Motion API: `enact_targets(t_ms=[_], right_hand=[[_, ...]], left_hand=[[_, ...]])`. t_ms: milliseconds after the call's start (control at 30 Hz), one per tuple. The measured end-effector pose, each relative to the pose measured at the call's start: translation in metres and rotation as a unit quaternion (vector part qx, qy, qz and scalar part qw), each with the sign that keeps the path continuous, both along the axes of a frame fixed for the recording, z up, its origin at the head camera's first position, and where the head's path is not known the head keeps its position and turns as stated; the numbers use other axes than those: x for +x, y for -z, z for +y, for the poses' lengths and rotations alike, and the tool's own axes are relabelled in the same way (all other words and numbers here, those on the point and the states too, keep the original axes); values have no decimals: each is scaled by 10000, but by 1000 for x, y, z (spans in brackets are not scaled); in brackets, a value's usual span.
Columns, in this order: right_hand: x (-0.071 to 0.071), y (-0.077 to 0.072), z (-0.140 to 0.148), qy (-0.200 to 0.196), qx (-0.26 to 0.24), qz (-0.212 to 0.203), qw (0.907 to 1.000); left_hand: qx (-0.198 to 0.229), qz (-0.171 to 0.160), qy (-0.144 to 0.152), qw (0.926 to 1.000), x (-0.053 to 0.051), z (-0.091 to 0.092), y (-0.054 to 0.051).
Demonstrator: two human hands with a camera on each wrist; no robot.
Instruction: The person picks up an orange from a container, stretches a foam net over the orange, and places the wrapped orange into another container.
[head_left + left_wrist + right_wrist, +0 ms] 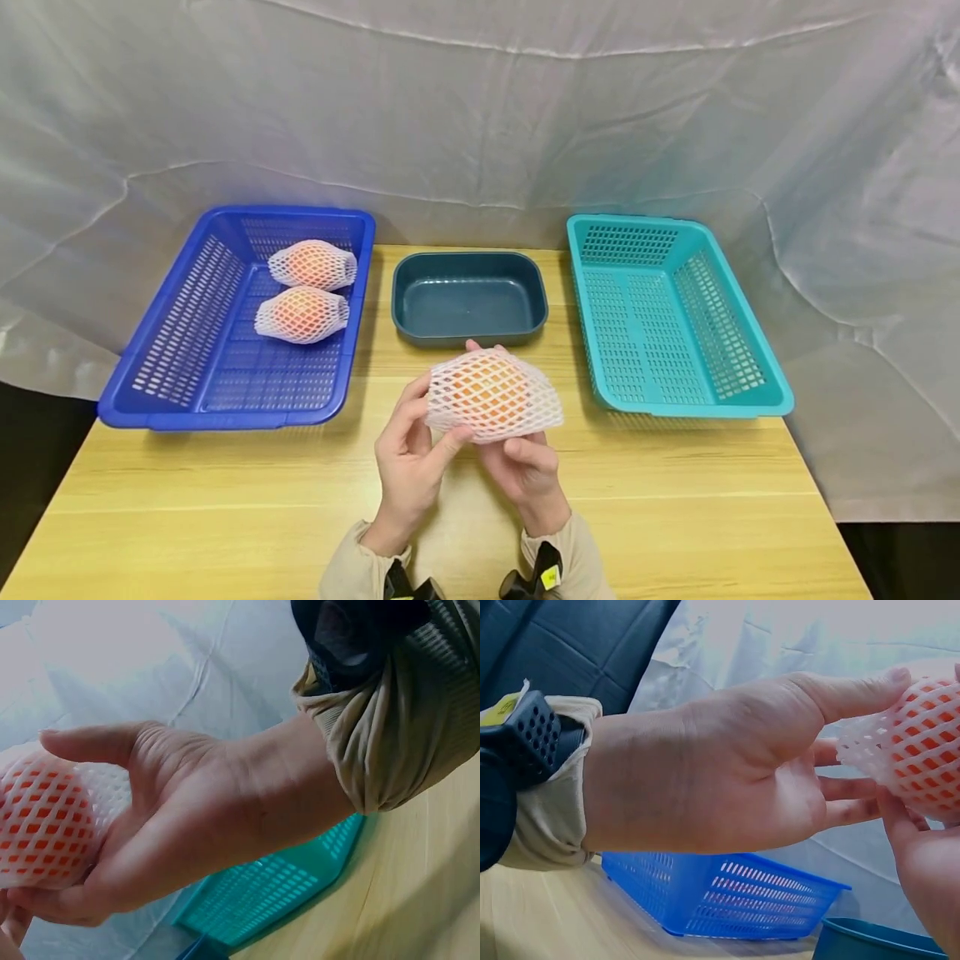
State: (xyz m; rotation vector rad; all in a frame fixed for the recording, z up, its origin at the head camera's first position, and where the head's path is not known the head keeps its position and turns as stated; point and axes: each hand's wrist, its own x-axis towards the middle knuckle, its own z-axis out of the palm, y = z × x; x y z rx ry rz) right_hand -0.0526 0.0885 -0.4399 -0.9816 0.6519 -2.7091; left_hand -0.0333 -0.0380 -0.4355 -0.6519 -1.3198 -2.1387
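A round orange-red fruit in a white foam net sleeve (pixel 491 393) is held up above the table, in front of the small dark bin. My left hand (pixel 412 458) grips its left side, thumb across the near face and fingers behind and beneath. At the right end, my right hand (pixel 528 475) holds the sleeve from below; in the right wrist view its thumb touches the top of the foam net (pixel 930 746) and its fingers reach behind. The left wrist view shows the netted fruit (pixel 45 825) between left thumb and fingers. The exact kind of fruit is unclear.
At the left, a blue basket (pixel 217 421) contains two similar fruits in foam nets (pixel 302 315). Between the baskets stands a dark teal bin (pixel 468 337). A turquoise basket (pixel 693 408) is at the right. Grey cloth (pixel 480 125) hangs behind the wooden table (pixel 225 517).
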Motion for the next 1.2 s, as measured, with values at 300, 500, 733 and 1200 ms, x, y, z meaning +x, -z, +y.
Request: enact_targets(t_ms=[300,500,733,1200], right_hand=[[8,6,3,336,6,-223,9992],[11,3,2,1205,361,-81,9920],[4,-15,2,3045,1900,1054,9274],[-1,-9,14,4292,3195,2541,8057]], left_hand=[[245,-77,-149,9996,0,2,-2],[560,-1109,387,9915,3,1,2],[741,-1912,2233,9529,7,2,6],[1970,-2225,3108,9028,15,2,-8]])
